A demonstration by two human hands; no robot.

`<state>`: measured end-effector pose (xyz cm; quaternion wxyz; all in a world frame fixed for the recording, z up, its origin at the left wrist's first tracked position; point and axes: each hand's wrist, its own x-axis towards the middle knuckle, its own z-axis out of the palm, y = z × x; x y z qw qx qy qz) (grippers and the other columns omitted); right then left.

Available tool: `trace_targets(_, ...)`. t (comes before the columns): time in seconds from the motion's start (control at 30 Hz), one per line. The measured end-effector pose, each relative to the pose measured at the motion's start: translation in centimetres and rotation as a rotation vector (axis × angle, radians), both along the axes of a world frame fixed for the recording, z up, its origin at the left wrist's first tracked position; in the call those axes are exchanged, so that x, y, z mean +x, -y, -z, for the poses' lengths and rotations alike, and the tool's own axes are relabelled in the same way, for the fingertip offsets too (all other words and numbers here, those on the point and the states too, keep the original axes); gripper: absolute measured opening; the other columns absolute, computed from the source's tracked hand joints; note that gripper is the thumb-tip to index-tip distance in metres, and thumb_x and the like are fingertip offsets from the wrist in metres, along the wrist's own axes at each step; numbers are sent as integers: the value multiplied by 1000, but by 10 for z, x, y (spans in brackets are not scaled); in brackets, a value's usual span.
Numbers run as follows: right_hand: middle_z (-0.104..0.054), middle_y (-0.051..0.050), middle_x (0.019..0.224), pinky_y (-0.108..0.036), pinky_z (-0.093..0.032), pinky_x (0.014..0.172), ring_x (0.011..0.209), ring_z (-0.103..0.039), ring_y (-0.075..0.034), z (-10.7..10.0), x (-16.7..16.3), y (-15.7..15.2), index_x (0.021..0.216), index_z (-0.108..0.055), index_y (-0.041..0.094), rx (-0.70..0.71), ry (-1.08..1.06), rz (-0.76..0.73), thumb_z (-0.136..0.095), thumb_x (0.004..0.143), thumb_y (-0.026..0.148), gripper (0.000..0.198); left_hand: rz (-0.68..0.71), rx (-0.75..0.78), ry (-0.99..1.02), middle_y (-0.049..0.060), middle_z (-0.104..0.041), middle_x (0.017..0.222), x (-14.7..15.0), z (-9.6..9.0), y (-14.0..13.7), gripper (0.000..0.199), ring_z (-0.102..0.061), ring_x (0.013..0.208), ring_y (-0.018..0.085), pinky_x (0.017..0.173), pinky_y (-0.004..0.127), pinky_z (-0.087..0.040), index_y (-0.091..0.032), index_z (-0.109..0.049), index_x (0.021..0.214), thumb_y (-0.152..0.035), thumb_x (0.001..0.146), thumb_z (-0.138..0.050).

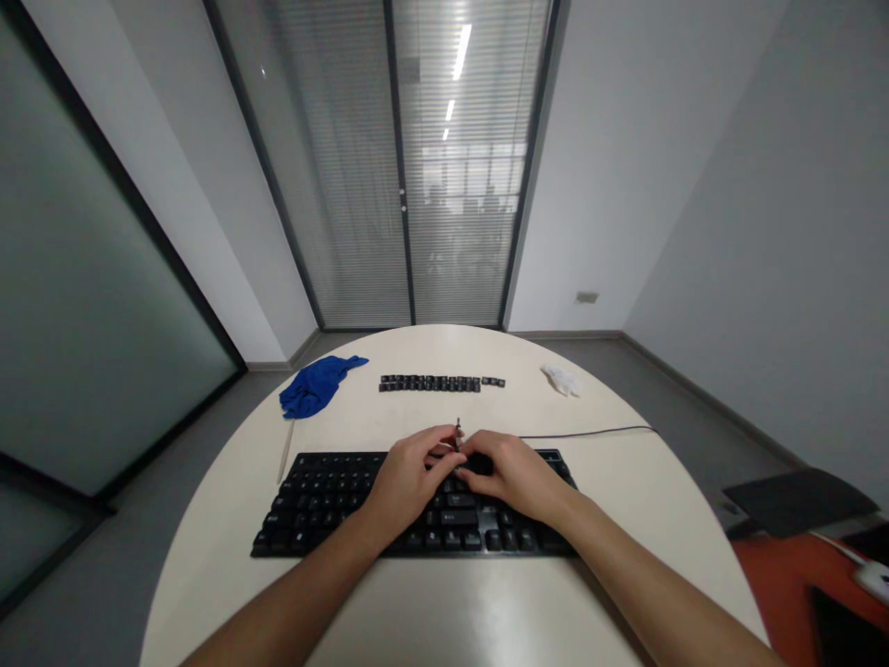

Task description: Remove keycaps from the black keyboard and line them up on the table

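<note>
A black keyboard (319,500) lies on the table in front of me, its right part partly covered by my hands. Over its upper right half, my left hand (413,472) is closed, thumb and fingers pinched together. My right hand (510,472) is closed beside it, fingertips almost meeting the left ones. Between the fingertips a small thin dark-tipped piece (458,428) sticks up; its kind is too small to tell, and so is which hand grips it. Further back, loose black keycaps (429,383) lie lined up in two rows, with a few more at their right end.
A crumpled blue cloth (316,384) is at the back left, a pale thin stick (285,452) below it. White crumpled tissue or cloth (560,380) lies at the back right. The keyboard cable (590,434) runs to the right edge of the round table (458,611).
</note>
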<state>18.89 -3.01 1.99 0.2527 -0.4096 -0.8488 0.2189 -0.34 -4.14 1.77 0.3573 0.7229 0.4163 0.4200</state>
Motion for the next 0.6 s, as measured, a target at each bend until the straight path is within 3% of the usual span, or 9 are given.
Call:
trace_targets(0.37,-70,-2,89,-26,-44,72,83,-64,-18,-1,3,-2,90,-64,20,6,33,-17,-65,83,24,8,0,26,-18,7,-71,109,5,3,-1,25,-71,88,19,79,29,-58,-19,-65,111,-22,86,-65)
trace_targets(0.6,-69,-3,95,-27,-46,82,90,-64,-18,0,6,-6,93,-66,20,20,26,-117,-65,81,17,12,14,147,-151,4,-71,100,6,5,-1,21,-67,85,18,80,30,-55,-20,-66,109,-22,88,-64)
